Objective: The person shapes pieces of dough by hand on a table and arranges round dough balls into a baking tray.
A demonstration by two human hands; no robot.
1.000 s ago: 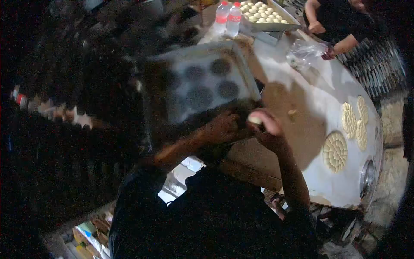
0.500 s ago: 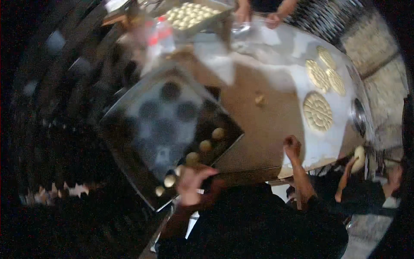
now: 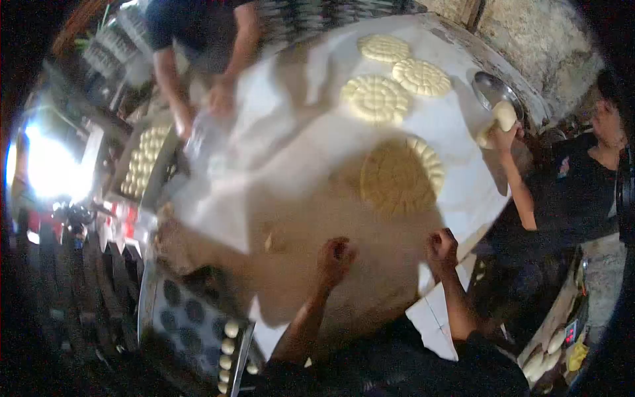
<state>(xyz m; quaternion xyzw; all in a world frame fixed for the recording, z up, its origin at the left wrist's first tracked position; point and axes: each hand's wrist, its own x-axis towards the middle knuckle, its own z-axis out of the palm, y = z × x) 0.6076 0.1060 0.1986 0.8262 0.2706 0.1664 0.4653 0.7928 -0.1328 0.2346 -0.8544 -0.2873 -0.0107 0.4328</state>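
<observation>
My left hand (image 3: 337, 261) is above the near part of the table (image 3: 297, 218), fingers curled, with no object visible in it. To its right, my right hand (image 3: 442, 250) has its fingers closed near the table's front edge; whether anything is inside cannot be made out. A large scored dough round (image 3: 400, 175) lies beyond my hands, partly in shadow. Farther back are several more scored rounds, one of them pale and bright (image 3: 376, 99). A small dough scrap (image 3: 272, 242) lies left of my left hand.
A dark tray (image 3: 188, 317) with dough balls (image 3: 228, 346) along one edge stands at lower left. Another tray of dough balls (image 3: 143, 159) is at left, near bottles (image 3: 122, 221). One person (image 3: 198, 26) works across the table; another at right holds dough (image 3: 504, 116) by a metal bowl (image 3: 493, 89).
The view has swung right, putting the tray at lower left. My left hand has left the tray's edge, where dough balls now sit in a row. Both hands are over the table.
</observation>
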